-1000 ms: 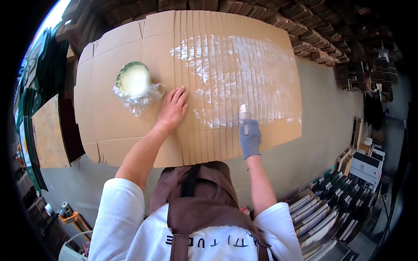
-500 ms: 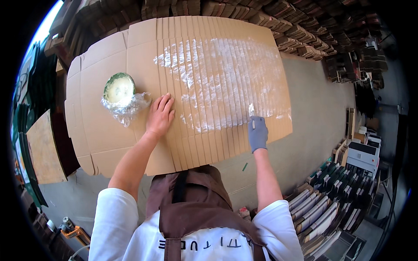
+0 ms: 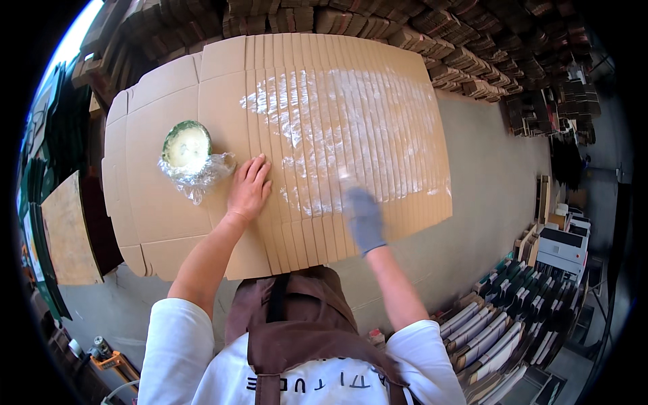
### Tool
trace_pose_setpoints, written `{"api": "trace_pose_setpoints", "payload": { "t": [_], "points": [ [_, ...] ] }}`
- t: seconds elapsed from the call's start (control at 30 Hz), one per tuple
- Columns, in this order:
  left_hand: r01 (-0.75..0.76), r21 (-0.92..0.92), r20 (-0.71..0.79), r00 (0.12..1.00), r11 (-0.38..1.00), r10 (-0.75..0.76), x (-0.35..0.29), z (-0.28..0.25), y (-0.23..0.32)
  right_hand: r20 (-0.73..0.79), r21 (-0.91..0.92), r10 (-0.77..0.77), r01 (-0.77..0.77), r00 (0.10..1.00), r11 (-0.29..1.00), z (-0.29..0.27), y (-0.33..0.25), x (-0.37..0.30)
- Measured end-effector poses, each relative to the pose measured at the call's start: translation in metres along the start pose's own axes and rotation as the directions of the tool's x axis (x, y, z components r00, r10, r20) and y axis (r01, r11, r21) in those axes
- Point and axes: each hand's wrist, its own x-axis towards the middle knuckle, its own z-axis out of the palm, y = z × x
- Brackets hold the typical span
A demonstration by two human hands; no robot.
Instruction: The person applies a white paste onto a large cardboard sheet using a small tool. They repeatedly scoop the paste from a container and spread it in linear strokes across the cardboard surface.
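A staggered stack of flat brown cardboard sheets (image 3: 169, 233) lies before me, its edges overlapping in narrow steps. Shiny white paste (image 3: 364, 121) is smeared over the right part of these steps. My left hand (image 3: 250, 186) is bare and rests flat on the cardboard, fingers stretched out. In a grey glove, my right hand (image 3: 365, 219) is blurred by motion and grips a small brush (image 3: 347, 178), whose pale bristles are over the smeared area near its lower edge. Left of my left hand sits a green-rimmed bowl (image 3: 187, 148) of creamy paste, with crumpled clear plastic film (image 3: 200, 178) against it.
Bundles of folded cardboard (image 3: 432, 42) line the far side. At the left stands a wooden board (image 3: 69, 229) by dark green sheets. A rack of upright panels (image 3: 486, 337) and a white machine (image 3: 562, 248) are at the right, across the grey floor (image 3: 482, 155).
My right hand has swept left with the brush across the pasted steps. My left hand stays in place on the cardboard. The whole view has shifted slightly.
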Motion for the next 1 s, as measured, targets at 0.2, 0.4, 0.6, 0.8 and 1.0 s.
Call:
{"api": "trace_pose_setpoints", "payload": {
  "t": [0.2,0.4,0.6,0.8,1.0],
  "points": [
    [-0.017,-0.005,-0.057,0.998,1.0,0.016,0.002,0.0,0.002,0.025,-0.136,-0.03,0.033,0.999,0.99,-0.001,0.011,0.058],
    [0.012,0.005,-0.006,1.0,1.0,-0.012,0.006,-0.003,0.008,0.24,-0.027,-0.122,0.132,0.963,0.991,0.01,-0.023,0.095],
    [0.029,-0.001,0.038,0.999,1.0,-0.029,0.001,-0.02,0.004,0.004,-0.112,0.063,-0.062,0.998,0.992,-0.022,0.023,0.186],
    [-0.007,-0.049,-0.027,1.0,0.999,0.006,0.001,-0.016,0.002,0.135,0.765,-0.077,-0.055,0.988,0.642,-0.011,-0.09,0.21],
    [0.068,-0.158,0.097,0.994,0.985,-0.053,-0.003,-0.01,-0.004,0.273,0.703,-0.383,0.089,0.882,0.705,0.036,-0.221,0.223]
  ]
}}
